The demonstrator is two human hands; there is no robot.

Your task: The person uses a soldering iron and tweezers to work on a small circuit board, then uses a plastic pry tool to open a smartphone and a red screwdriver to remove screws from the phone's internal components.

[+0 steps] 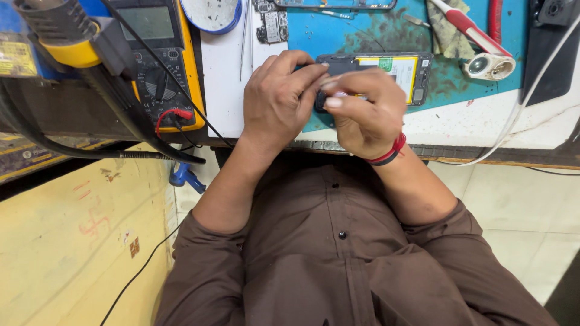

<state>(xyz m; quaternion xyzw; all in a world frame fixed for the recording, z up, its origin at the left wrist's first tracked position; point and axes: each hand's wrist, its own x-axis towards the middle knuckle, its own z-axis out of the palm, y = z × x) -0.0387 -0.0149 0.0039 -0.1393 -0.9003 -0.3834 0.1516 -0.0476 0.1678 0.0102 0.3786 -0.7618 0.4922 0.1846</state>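
Over the opened phone (386,75), left hand (281,99) steadies its near end; right hand (362,115) fingers pinch together, on what I cannot tell. Mid-repair, I'd say; next needs precise placement.

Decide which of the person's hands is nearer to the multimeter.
Left. The left hand sits just right of the multimeter; the right hand lies further right, beyond it.

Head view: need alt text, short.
Seen from above, a person's left hand and right hand meet over an opened phone with its yellow-labelled battery exposed, on a blue work mat. A yellow multimeter sits to the left, and a red-and-white tool to the right.
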